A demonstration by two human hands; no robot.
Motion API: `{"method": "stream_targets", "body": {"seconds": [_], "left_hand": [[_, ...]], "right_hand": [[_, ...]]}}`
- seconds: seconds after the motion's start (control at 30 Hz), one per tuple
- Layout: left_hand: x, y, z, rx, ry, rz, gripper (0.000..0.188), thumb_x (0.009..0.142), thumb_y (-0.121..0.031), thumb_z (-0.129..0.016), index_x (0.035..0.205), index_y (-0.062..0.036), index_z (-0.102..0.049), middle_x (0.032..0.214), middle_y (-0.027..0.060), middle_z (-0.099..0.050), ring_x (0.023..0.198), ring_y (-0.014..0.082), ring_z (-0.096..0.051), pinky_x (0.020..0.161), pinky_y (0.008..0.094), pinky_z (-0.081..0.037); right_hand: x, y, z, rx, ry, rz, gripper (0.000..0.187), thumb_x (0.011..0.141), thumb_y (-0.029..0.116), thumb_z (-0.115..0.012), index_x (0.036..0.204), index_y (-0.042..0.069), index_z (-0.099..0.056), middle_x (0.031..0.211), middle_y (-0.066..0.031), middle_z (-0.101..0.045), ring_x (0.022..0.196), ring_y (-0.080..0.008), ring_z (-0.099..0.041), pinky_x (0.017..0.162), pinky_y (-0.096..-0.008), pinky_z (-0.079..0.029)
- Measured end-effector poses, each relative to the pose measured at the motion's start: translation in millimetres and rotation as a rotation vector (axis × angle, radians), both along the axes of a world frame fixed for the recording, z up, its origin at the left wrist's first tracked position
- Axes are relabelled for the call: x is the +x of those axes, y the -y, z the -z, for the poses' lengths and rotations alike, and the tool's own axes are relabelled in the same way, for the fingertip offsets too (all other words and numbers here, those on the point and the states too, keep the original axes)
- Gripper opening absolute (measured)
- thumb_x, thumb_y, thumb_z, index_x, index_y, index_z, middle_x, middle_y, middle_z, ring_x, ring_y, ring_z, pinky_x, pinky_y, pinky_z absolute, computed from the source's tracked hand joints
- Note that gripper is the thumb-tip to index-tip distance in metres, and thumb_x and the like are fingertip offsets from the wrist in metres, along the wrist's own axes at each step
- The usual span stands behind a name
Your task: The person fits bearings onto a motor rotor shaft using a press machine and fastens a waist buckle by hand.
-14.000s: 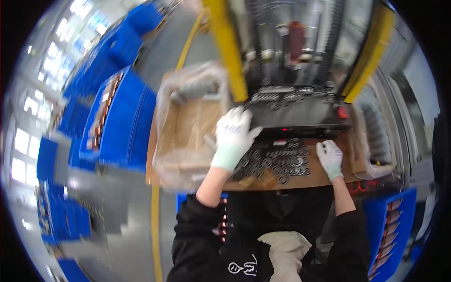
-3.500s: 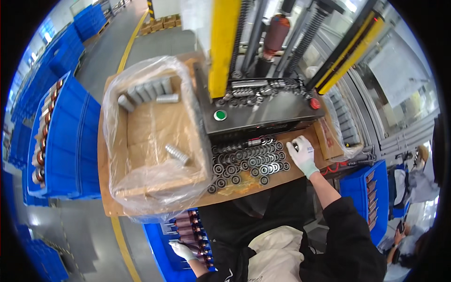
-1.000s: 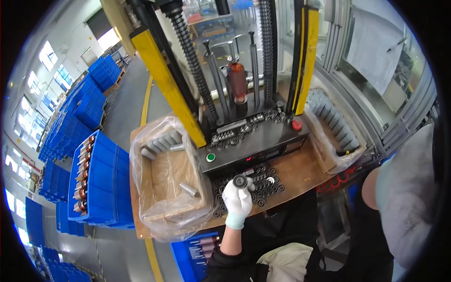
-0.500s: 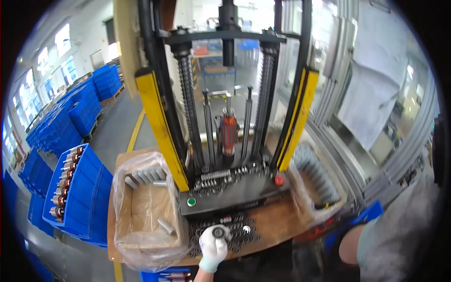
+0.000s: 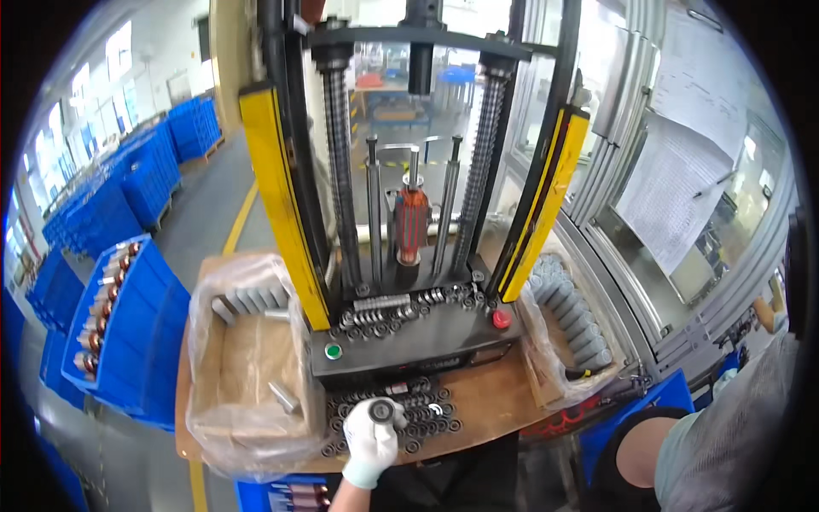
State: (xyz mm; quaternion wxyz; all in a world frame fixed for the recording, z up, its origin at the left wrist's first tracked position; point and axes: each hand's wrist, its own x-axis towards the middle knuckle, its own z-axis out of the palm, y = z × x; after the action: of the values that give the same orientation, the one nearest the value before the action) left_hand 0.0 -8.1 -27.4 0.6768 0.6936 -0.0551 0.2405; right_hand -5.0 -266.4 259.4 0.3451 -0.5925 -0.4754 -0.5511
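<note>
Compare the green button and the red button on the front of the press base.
The green button sits at the left end of the dark base, beside the plastic-lined cardboard box; the red button sits at the right end, below the yellow guard post. The green button looks flat with a pale ring around it, while the red button stands up as a raised cap. Both are round and sit apart from the gloved left hand.

left hand (image 5: 373, 442): forearm cut off by near edge; part held in its fingers (image 5: 381, 413) too small to tell | right hand: out of view | co-worker's sleeve (image 5: 725, 444): cut by right edge | blue crate (image 5: 277, 495): cut off near
</note>
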Motion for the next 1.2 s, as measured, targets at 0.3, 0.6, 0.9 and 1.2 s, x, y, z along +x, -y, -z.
{"method": "stream_targets", "body": {"seconds": [0.3,0.6,0.9,1.2], "left_hand": [[-11,0,0,0.233,0.057,-0.072,0.044,0.105,-0.032,-0.041,0.084,-0.0002,-0.061,0.081,0.0096,-0.066,0.065,0.0168,-0.063,0.061,0.0310,-0.051],[-10,-6,-6,0.317,0.128,-0.073,0.026,0.100,-0.011,-0.044,0.088,-0.0011,-0.065,0.069,0.0078,-0.063,0.061,0.0184,-0.063,0.060,0.0314,-0.052],[-17,-5,-5,0.300,0.085,-0.042,0.031,0.102,-0.017,-0.044,0.081,-0.0021,-0.061,0.074,0.0098,-0.066,0.072,0.0234,-0.067,0.072,0.0366,-0.054],[-14,-4,2,0.142,0.096,-0.016,0.025,0.099,-0.015,-0.045,0.091,0.0006,-0.064,0.082,0.0112,-0.068,0.067,0.0197,-0.067,0.066,0.0314,-0.054]], "right_hand": [[-5,-13,4,0.033,-0.034,-0.044,0.031,0.078,0.015,-0.074,0.105,0.003,-0.065,0.094,-0.0122,-0.066,0.084,-0.0289,-0.064,0.077,-0.0383,-0.052],[26,-63,75,0.022,-0.345,0.010,0.029,0.079,0.015,-0.074,0.104,0.003,-0.064,0.095,-0.0129,-0.066,0.086,-0.0291,-0.064,0.078,-0.0386,-0.052],[35,-63,301,-0.520,-1.160,0.145,0.030,0.087,0.020,-0.065,0.115,0.009,-0.063,0.101,-0.0134,-0.067,0.088,-0.0327,-0.065,0.079,-0.0439,-0.052],[95,-104,234,-0.339,-0.726,0.234,0.031,0.081,0.012,-0.067,0.112,0.007,-0.065,0.108,-0.0129,-0.066,0.097,-0.0334,-0.062,0.086,-0.0441,-0.050]]}}
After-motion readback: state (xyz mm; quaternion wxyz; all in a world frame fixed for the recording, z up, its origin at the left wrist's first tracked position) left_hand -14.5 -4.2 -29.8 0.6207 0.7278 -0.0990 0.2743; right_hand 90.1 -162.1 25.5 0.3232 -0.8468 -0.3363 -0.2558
